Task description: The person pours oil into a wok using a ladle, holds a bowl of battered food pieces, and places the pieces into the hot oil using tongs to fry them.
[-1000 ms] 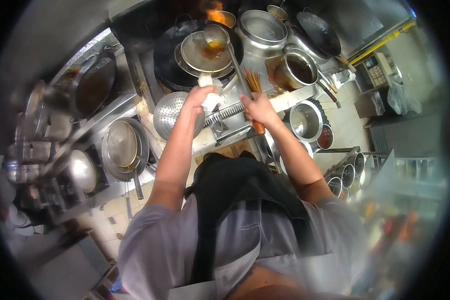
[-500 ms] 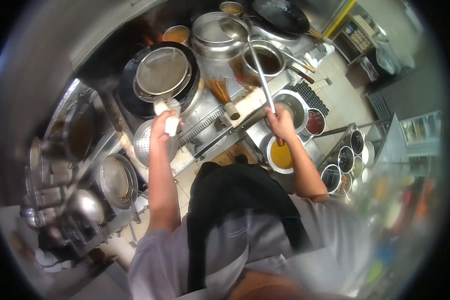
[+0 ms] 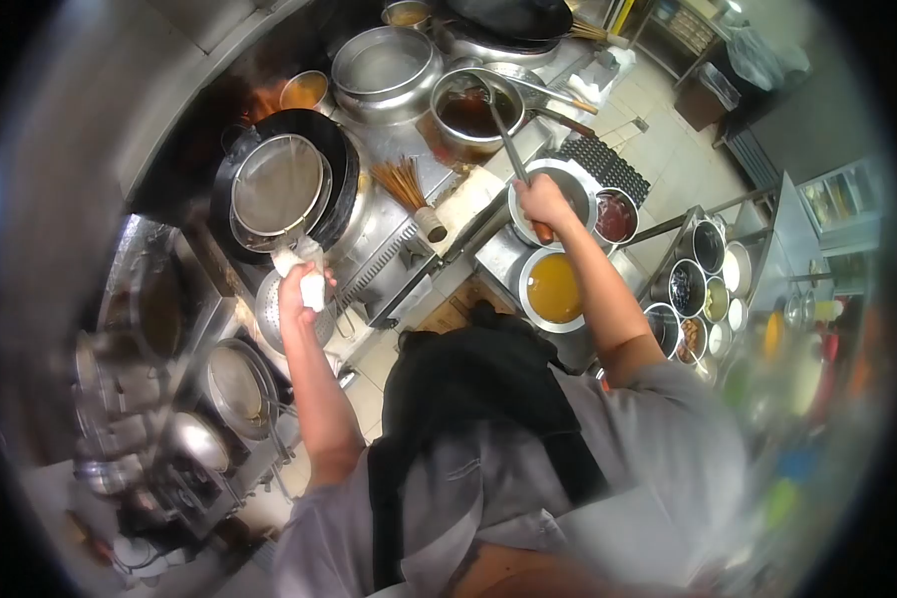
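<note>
My left hand (image 3: pixel 302 291) is closed round a white cloth (image 3: pixel 313 293) at the near edge of a black wok (image 3: pixel 343 179). Whether a handle lies inside the cloth is hidden. A round mesh strainer (image 3: pixel 277 185) rests over the wok, its near side close to the cloth. In my right hand (image 3: pixel 545 201) is a long ladle (image 3: pixel 512 149), gripped near its wooden end. The ladle's head is down in a metal pot (image 3: pixel 437 128) of dark brown liquid and is mostly hidden there. Under my left hand sits a perforated skimmer (image 3: pixel 271 317), partly covered.
A bamboo brush (image 3: pixel 405 189) lies between wok and pot. Flames (image 3: pixel 263 102) show behind the wok. Near my right forearm stand a bowl of yellow liquid (image 3: pixel 554 289) and a bowl of red sauce (image 3: pixel 616 215). Several ingredient containers (image 3: pixel 687 287) fill a rack at right.
The ladle has gone from over the wide metal pan down into the pot of dark liquid. My left hand still grips the cloth by the wok. The whole view has shifted somewhat.
</note>
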Tool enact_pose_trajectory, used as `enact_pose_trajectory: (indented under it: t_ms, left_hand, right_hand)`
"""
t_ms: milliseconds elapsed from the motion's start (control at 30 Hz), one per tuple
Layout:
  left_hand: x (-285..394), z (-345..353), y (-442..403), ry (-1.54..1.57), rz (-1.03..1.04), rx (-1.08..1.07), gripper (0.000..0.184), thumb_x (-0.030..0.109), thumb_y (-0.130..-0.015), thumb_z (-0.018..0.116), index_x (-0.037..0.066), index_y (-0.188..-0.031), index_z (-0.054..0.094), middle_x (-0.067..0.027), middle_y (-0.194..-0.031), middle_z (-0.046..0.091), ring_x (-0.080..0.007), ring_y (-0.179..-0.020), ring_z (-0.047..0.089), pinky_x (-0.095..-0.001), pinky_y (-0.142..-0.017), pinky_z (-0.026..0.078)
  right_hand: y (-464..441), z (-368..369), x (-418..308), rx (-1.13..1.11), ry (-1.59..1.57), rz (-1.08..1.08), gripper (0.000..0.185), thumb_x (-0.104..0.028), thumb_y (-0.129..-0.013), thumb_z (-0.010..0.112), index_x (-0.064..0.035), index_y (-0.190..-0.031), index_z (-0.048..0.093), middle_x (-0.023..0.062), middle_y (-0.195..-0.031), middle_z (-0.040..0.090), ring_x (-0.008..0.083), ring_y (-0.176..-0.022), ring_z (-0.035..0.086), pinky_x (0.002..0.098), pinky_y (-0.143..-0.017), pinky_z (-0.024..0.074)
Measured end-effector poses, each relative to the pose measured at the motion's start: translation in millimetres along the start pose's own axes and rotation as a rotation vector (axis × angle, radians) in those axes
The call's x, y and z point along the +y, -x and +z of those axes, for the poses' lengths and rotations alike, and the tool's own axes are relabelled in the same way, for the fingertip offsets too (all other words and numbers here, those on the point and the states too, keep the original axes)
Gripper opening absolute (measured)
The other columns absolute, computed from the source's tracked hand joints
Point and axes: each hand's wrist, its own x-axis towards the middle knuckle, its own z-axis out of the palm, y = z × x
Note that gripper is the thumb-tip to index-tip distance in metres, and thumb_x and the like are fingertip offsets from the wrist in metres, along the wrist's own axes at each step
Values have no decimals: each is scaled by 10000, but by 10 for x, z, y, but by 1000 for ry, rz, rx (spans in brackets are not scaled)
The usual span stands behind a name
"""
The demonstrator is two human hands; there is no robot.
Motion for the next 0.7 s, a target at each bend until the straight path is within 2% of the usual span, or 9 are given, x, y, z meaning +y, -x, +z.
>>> enact_pose_trajectory:
  t_ms: [33,100,133,200,233,300,367,433,700]
  left_hand:
    - [1,2,7,-5,0,-9,266,162,-870,594,-76,-985,622,-170,-825,659,-276,-685,659,-395,-624,584]
    - [2,-1,33,30,13,-3,262,151,-869,590,-82,-983,623,-173,-825,659,-277,-691,657,-395,-635,586]
    - [12,-2,48,28,12,-10,262,151,-869,590,-82,-983,623,-173,-825,659,-277,-691,657,-395,-635,586]
    - [29,-16,74,-12,46,-7,257,140,-865,597,-85,-988,618,-167,-833,655,-275,-694,655,-399,-632,586]
    - [34,-37,73,-9,46,-12,257,140,-865,597,-85,-988,618,-167,-833,655,-275,-694,655,-399,-632,586]
    - [53,-70,70,-1,48,-17,253,128,-860,604,-82,-1001,614,-163,-847,654,-274,-700,654,-402,-631,586]
    - [78,-101,79,4,49,-38,252,125,-861,607,-79,-1007,614,-162,-854,655,-274,-703,655,-402,-631,586]
    - [103,-153,67,6,49,-59,250,123,-861,609,-76,-1013,613,-162,-861,657,-275,-706,656,-402,-632,586]
    - [156,-300,51,-4,40,-79,226,132,-876,618,-54,-1006,613,-182,-797,665,-295,-667,669,-395,-630,574]
  right_hand:
    - [2,9,-20,9,-5,2,424,-329,-992,573,70,-850,607,160,-689,633,229,-499,629,376,-442,500]
    - [-36,29,-43,-193,-562,81,347,-291,-1012,559,26,-873,579,42,-632,563,156,-448,549,305,-396,442]
    - [-84,31,-38,-185,-564,81,347,-291,-1012,559,26,-873,579,42,-632,563,156,-448,549,305,-396,442]
    - [-168,-9,-45,-447,-1189,298,263,-245,-1036,520,1,-943,523,-30,-610,472,85,-418,466,243,-362,393]
    - [-170,-38,-59,-442,-1186,296,263,-245,-1036,520,1,-943,523,-30,-610,472,85,-418,466,243,-362,393]
    - [-130,-110,-128,-638,-1581,400,220,-200,-1044,493,14,-1000,474,-32,-612,445,58,-419,453,205,-354,393]
    - [-20,-150,-231,-645,-1653,396,226,-179,-1041,480,45,-1034,455,-22,-625,461,59,-415,445,195,-348,395]
    - [40,-152,-292,-704,-1790,381,250,-186,-1043,449,58,-992,464,-30,-623,464,60,-428,452,203,-361,396]
    - [215,-168,-485,-716,-1871,344,246,-152,-1038,428,88,-999,459,-17,-637,465,64,-435,459,193,-372,413]
